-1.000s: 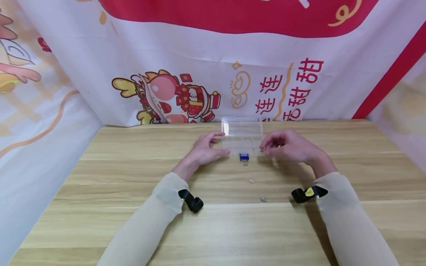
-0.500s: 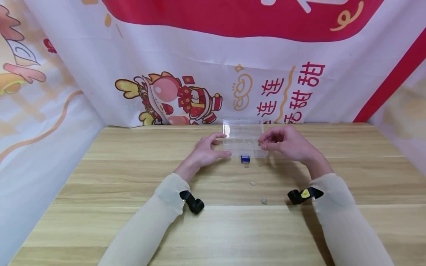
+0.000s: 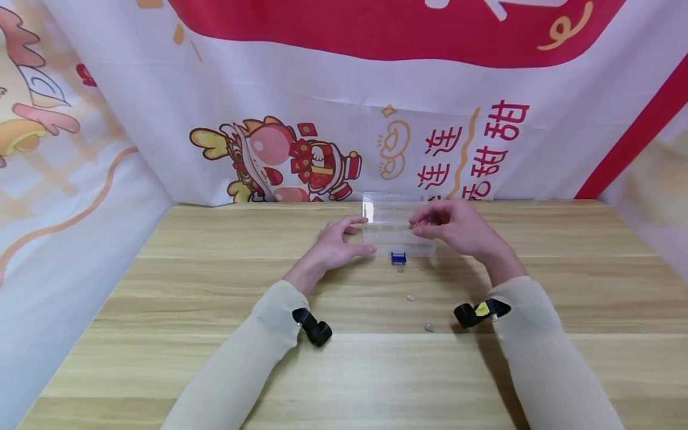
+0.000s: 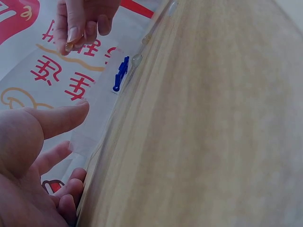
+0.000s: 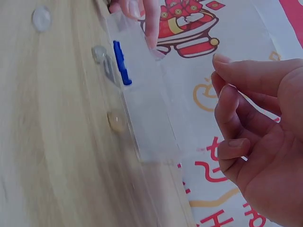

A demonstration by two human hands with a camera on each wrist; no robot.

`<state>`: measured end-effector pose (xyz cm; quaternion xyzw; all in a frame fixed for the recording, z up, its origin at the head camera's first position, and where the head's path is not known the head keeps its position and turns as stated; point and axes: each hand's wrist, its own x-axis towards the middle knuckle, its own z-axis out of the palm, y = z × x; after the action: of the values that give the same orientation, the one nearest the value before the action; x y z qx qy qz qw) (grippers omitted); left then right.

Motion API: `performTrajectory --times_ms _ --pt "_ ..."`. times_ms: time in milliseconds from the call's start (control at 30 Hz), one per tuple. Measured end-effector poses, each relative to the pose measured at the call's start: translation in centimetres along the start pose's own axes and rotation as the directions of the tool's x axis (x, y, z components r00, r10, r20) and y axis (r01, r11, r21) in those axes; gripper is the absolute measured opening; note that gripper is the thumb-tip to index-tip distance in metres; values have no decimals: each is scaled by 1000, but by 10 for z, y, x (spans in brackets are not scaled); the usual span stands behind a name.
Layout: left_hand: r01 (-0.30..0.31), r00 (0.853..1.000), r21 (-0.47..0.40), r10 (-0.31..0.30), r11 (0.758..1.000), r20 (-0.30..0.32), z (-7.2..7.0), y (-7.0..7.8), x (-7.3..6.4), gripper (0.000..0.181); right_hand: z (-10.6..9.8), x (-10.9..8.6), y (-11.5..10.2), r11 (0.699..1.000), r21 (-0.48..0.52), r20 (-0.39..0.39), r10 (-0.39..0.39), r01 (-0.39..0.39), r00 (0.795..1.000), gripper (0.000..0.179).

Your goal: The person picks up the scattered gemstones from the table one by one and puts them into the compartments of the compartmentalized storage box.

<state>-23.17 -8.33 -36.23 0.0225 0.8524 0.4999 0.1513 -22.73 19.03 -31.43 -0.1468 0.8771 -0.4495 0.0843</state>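
Note:
A clear plastic box (image 3: 372, 246) with compartments stands with its lid raised near the back of the table. My left hand (image 3: 335, 243) holds the box's left end, thumb at the front corner and index finger near the hinge side. A blue latch (image 5: 122, 63) sits on the box's front side. Above the box's right part, my right hand (image 3: 454, 227) pinches a small amber-coloured stone (image 4: 69, 46) between thumb and fingertips. In the right wrist view the fingers hide that stone.
Several small smooth stones lie on the wooden table (image 3: 344, 382) before the box: a yellowish one (image 5: 116, 121), a clear one (image 5: 99, 53), a whitish one (image 3: 410, 297) and a grey one (image 3: 428, 327). A printed cloth (image 3: 322, 71) hangs right behind the box.
My right hand has moved left over the box, carrying the amber-coloured stone from near its right edge. The left hand stays at the box's left end.

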Motion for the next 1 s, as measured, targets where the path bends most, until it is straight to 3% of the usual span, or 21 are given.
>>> performTrajectory --times_ms 400,1000 --pt "11 1000 -6 -11 1000 0 2 1 0 68 4 12 -2 999 19 2 36 -36 999 24" --pt "12 1000 -2 -12 1000 -4 -1 -1 0 68 13 25 -4 997 41 -74 69 -66 995 24"
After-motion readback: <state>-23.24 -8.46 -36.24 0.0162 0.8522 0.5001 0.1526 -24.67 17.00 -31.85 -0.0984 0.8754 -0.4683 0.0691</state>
